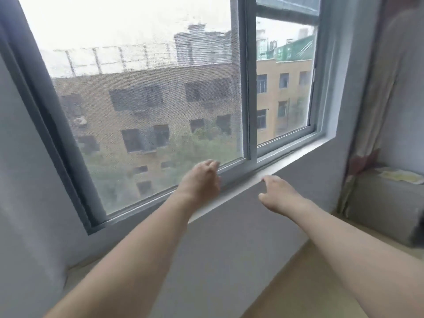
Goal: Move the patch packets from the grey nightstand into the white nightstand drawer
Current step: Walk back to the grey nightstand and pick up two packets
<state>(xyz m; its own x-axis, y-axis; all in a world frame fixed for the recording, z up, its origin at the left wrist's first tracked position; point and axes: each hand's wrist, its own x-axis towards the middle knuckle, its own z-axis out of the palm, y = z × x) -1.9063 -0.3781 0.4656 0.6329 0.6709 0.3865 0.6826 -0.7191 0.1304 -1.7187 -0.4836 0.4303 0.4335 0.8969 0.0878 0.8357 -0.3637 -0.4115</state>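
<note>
1. Both bare forearms reached forward and upward from the bottom edge of the head view toward a window sill, the left arm from the lower left, the right arm from the lower right.
2. The left hand lay against the lower window frame near the middle of the sill, back of the hand toward the camera, fingers loosely curled at the frame's edge and holding nothing.
3. The right hand hung just below the sill's front edge, apart from the left hand, fingers relaxed and slightly bent, thumb pointing down and left, holding nothing.
4. A grey nightstand stood at the right edge of the view, beneath a patterned curtain.
5. Pale, yellowish patch packets lay on the nightstand's top near its far right corner, well apart from both hands; blur hid their number.
6. Behind the window's mesh screen, a tan building showed.
</note>
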